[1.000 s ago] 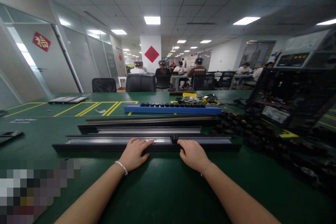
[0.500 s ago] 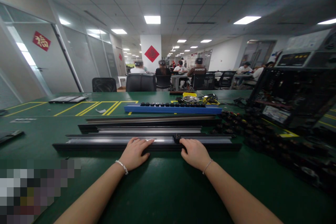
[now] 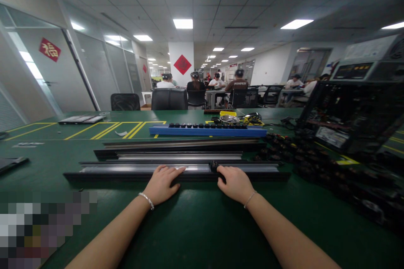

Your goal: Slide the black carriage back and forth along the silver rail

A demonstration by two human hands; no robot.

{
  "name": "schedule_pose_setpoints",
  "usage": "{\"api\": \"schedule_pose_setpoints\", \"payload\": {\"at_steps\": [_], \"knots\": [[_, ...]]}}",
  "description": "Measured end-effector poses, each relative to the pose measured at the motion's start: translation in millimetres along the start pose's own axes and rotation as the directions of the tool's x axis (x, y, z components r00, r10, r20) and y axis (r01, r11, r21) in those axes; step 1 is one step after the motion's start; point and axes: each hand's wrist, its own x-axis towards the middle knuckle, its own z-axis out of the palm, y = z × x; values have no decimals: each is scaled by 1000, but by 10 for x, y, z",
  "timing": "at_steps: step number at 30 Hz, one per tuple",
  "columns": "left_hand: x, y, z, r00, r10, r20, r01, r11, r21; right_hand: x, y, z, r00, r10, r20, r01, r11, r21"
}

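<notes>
A long black rail (image 3: 104,173) with a shiny metal channel lies crosswise in front of me. My left hand (image 3: 162,183) holds it left of the middle, fingers over the front wall and thumb on the near side. Right of the middle, a small black part (image 3: 213,166) sits in the channel. The fingertips of my right hand (image 3: 235,183) are closed at this part's right side, partly hiding it. Behind lie a shorter metal strip (image 3: 179,156) and another dark rail (image 3: 183,144).
A blue rail (image 3: 208,132) carrying a row of small black parts lies further back. To the right are a heap of dark parts (image 3: 331,180) and an opened computer case (image 3: 334,113). A metal dish (image 3: 229,119) stands behind. People (image 3: 217,80) sit at tables beyond.
The small black part has shifted very slightly to the right in the channel. Both hands stay in nearly the same place.
</notes>
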Motion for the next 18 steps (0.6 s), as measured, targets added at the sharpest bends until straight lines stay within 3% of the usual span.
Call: {"api": "schedule_pose_setpoints", "payload": {"at_steps": [18], "knots": [[-4, -3, -4, 1000, 0, 4, 0, 1000, -3, -1, 106, -12, 999, 3, -41, -4, 999, -36]]}}
